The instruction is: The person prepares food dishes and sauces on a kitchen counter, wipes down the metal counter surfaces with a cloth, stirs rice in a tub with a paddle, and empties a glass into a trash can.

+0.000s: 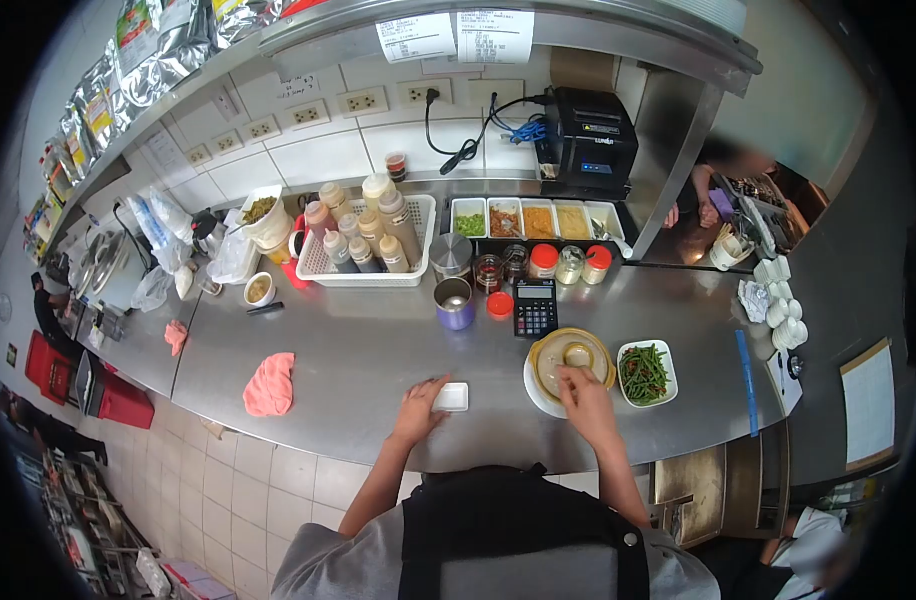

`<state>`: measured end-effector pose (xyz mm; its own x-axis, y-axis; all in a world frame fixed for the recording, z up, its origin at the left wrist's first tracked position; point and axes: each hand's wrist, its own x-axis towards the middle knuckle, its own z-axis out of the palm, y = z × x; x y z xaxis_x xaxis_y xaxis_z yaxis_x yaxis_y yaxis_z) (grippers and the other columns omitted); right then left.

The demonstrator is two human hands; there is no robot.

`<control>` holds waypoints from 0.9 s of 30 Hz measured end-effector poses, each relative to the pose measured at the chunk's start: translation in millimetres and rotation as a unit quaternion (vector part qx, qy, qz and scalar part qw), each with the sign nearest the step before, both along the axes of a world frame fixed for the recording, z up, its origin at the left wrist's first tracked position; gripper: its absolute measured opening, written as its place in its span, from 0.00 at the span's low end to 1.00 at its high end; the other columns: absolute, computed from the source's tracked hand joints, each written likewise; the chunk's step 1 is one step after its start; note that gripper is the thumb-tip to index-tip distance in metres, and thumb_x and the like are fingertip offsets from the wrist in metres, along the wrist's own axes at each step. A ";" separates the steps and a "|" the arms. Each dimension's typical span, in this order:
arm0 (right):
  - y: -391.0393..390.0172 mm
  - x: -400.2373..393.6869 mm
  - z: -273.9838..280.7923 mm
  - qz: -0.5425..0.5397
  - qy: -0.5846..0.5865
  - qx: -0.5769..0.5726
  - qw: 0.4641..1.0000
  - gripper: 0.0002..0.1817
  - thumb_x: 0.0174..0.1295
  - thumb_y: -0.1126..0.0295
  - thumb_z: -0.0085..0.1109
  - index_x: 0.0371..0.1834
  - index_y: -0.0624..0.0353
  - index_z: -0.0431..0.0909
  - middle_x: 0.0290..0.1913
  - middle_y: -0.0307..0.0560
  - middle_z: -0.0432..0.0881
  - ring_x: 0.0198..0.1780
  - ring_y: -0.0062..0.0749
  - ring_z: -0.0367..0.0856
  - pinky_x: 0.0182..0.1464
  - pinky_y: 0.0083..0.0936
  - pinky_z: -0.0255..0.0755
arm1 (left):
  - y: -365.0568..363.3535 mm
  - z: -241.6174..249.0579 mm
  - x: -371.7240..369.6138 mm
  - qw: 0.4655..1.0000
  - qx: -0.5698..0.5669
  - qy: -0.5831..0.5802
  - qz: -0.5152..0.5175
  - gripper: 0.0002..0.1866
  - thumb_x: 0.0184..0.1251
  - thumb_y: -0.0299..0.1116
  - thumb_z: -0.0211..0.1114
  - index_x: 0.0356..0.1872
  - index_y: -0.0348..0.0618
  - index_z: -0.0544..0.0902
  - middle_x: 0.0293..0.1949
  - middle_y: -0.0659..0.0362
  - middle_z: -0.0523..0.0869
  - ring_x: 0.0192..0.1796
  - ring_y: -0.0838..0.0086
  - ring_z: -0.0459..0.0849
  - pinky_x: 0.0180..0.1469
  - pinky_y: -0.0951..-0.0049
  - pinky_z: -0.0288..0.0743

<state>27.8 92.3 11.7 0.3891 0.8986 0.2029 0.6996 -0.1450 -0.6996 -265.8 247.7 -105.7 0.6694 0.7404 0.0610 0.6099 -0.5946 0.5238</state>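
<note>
My left hand (419, 405) rests on the steel counter (378, 350), its fingers touching a small white rectangular dish (452, 397). My right hand (582, 396) reaches onto the near rim of a lidded tan clay pot (570, 358) that sits on a white plate (534, 386); the fingers are curled, and I cannot tell whether they hold anything. Just right of the pot stands a white square dish of green beans (644, 373). A black calculator (535, 306) lies behind the pot.
A pink cloth (270, 384) lies at the left of the counter. A white basket of sauce bottles (363, 240), a purple cup (455, 303), jars and a tray of toppings (533, 220) line the back. Another person's hands (706, 207) work beyond the pass at right.
</note>
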 end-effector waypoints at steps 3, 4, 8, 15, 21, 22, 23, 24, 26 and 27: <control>11.1 -6.1 0.7 0.068 0.011 0.015 0.998 0.12 0.66 0.70 0.56 0.51 0.57 0.79 0.42 0.53 0.83 0.40 0.48 0.85 0.42 0.39 0.78 | -0.5 5.9 2.7 1.000 -0.011 -0.013 0.000 0.46 0.48 0.32 0.77 0.72 0.56 0.66 0.63 0.52 0.77 0.67 0.57 0.72 0.69 0.56 0.64; 14.6 -5.0 1.8 0.076 0.012 0.025 0.997 0.11 0.67 0.70 0.55 0.49 0.58 0.79 0.40 0.54 0.83 0.40 0.49 0.84 0.42 0.40 0.77 | -2.9 9.1 4.8 1.000 -0.018 -0.019 0.006 0.46 0.48 0.31 0.78 0.72 0.55 0.67 0.63 0.53 0.76 0.66 0.56 0.72 0.68 0.56 0.65; 28.3 25.8 19.7 0.104 -0.002 0.006 0.995 0.10 0.66 0.69 0.56 0.46 0.58 0.81 0.40 0.57 0.82 0.39 0.51 0.84 0.42 0.42 0.76 | -11.6 6.6 15.2 0.999 0.003 -0.048 0.026 0.46 0.46 0.32 0.79 0.71 0.51 0.68 0.63 0.51 0.75 0.65 0.53 0.73 0.68 0.58 0.67; 54.5 123.6 58.0 0.076 -0.048 -0.043 0.995 0.11 0.64 0.67 0.55 0.46 0.57 0.82 0.41 0.56 0.83 0.39 0.53 0.83 0.43 0.42 0.77 | -23.5 2.7 19.3 0.994 -0.005 -0.080 0.076 0.46 0.45 0.30 0.79 0.70 0.47 0.68 0.61 0.47 0.75 0.61 0.50 0.74 0.65 0.57 0.69; 124.2 255.6 12.5 -0.017 -0.167 -0.124 0.978 0.12 0.64 0.65 0.55 0.42 0.59 0.83 0.43 0.58 0.85 0.43 0.57 0.84 0.48 0.46 0.77 | -40.2 1.9 30.2 0.987 -0.012 -0.101 0.127 0.44 0.47 0.27 0.77 0.70 0.45 0.68 0.60 0.47 0.75 0.62 0.50 0.74 0.65 0.56 0.69; 139.8 265.8 4.1 -0.013 -0.169 -0.124 0.978 0.12 0.64 0.65 0.55 0.42 0.59 0.83 0.43 0.58 0.85 0.43 0.57 0.84 0.48 0.46 0.77 | -44.8 6.4 33.2 0.985 0.004 -0.109 0.134 0.44 0.47 0.27 0.77 0.70 0.45 0.68 0.61 0.47 0.75 0.62 0.50 0.73 0.65 0.56 0.69; 154.7 272.1 -1.4 -0.045 -0.190 -0.049 0.980 0.12 0.64 0.64 0.55 0.41 0.59 0.83 0.42 0.59 0.84 0.44 0.57 0.83 0.48 0.46 0.77 | -47.8 8.2 35.3 0.983 0.021 -0.115 0.143 0.44 0.48 0.27 0.77 0.70 0.45 0.68 0.61 0.47 0.75 0.62 0.50 0.73 0.65 0.56 0.69; 170.5 278.8 -5.6 -0.077 -0.208 0.028 0.975 0.12 0.64 0.63 0.55 0.41 0.59 0.84 0.42 0.61 0.84 0.45 0.58 0.83 0.49 0.46 0.77 | -49.5 6.9 36.3 0.982 0.022 -0.115 0.149 0.44 0.48 0.27 0.77 0.70 0.45 0.68 0.61 0.47 0.75 0.62 0.50 0.73 0.65 0.56 0.69; 207.5 277.5 -5.5 -0.077 -0.214 -0.004 0.974 0.13 0.64 0.62 0.55 0.42 0.59 0.84 0.44 0.62 0.84 0.47 0.59 0.83 0.50 0.46 0.77 | -53.8 2.0 35.9 0.979 0.020 -0.111 0.170 0.44 0.45 0.26 0.77 0.69 0.46 0.68 0.61 0.45 0.75 0.63 0.49 0.74 0.65 0.56 0.70; 225.5 273.4 -5.6 -0.085 -0.220 -0.038 0.971 0.14 0.64 0.61 0.55 0.43 0.59 0.84 0.45 0.64 0.83 0.48 0.59 0.82 0.50 0.47 0.77 | -56.3 -0.3 35.5 0.978 0.019 -0.109 0.179 0.44 0.45 0.26 0.77 0.69 0.46 0.68 0.61 0.45 0.75 0.63 0.49 0.74 0.65 0.56 0.70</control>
